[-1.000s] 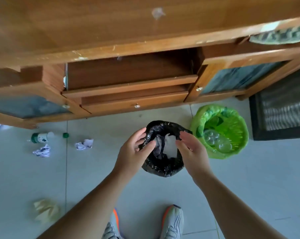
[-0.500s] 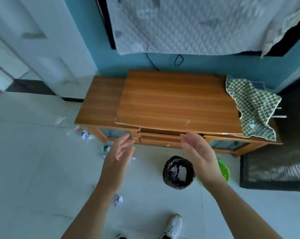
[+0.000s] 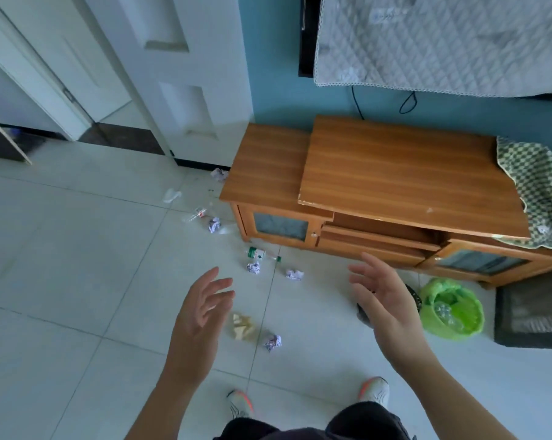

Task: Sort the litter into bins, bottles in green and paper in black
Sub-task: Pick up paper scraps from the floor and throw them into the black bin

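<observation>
My left hand (image 3: 201, 308) and my right hand (image 3: 384, 300) hang open and empty above the floor. The green bin (image 3: 468, 325) stands at the right with clear bottles inside. The black bin (image 3: 415, 295) is almost wholly hidden behind my right hand. A green-labelled bottle (image 3: 258, 253) lies by the cabinet's left front corner. Crumpled paper balls lie near it (image 3: 253, 268), to its right (image 3: 294, 275) and near my left hand (image 3: 272, 342). A yellowish wad (image 3: 242, 326) lies just right of my left hand. A clear bottle (image 3: 196, 215) and more paper (image 3: 214, 224) lie farther left.
A low wooden cabinet (image 3: 379, 182) stands against the blue wall, with a checked cloth (image 3: 538, 185) on its right end. A dark mat (image 3: 531, 312) lies right of the green bin. A white door (image 3: 179, 74) is at the back left. My shoes (image 3: 374, 389) show below.
A second ago both hands were at the black bin's rim. I have since stood up and the view has swung left; both hands have lifted away, open.
</observation>
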